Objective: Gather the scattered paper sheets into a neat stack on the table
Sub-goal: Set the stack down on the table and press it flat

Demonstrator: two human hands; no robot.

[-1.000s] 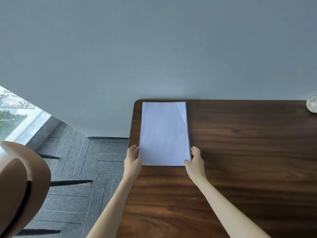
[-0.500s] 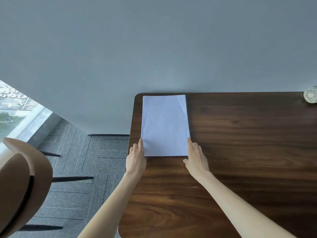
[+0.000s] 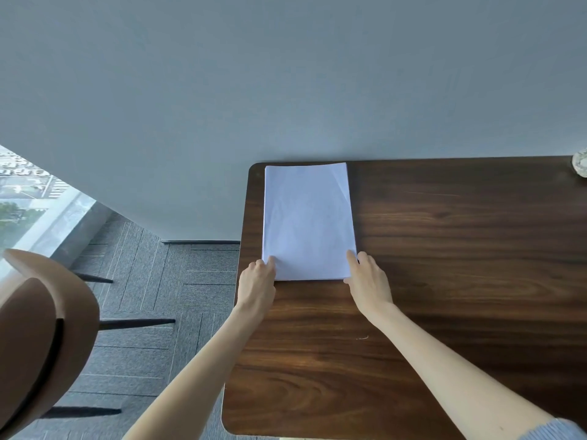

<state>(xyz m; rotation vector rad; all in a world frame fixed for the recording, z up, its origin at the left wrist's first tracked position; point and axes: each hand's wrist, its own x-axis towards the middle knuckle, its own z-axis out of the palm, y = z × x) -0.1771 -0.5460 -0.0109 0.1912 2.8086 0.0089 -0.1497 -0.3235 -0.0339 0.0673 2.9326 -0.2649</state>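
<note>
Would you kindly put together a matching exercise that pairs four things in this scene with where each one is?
Things:
1. paper stack
2. left hand
3. right hand
4. chair

Places:
A. on the floor, left of the table
B. at the near right corner of the paper stack
C. on the far left corner of the table
D. at the near left corner of the paper stack

Pairs: 1-C, 2-D, 3-B, 4-A

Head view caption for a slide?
Left hand and right hand steady a paper stack on the wooden table.
</note>
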